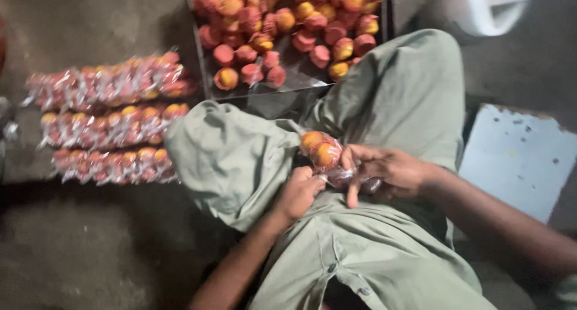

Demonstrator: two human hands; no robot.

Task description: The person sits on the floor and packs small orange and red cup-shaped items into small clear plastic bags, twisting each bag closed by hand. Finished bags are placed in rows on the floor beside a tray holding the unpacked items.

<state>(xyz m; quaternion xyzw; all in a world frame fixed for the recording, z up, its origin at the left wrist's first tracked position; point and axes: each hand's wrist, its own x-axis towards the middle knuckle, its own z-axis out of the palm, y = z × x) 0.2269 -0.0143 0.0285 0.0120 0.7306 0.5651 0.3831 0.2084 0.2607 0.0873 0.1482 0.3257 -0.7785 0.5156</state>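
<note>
Both hands, left hand (299,193) and right hand (384,172), pinched a clear plastic packet (324,157) of round orange-and-red cupcakes, glossy and crinkled, above olive-green trousers (384,100).

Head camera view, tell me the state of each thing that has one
Clear bag: part filled, held in both hands.
Left hand: closed on the bag.
Right hand: grip on the bag's open end.
Tray: full of loose sweets.
Packed rows: sealed, lying on the floor.
</note>
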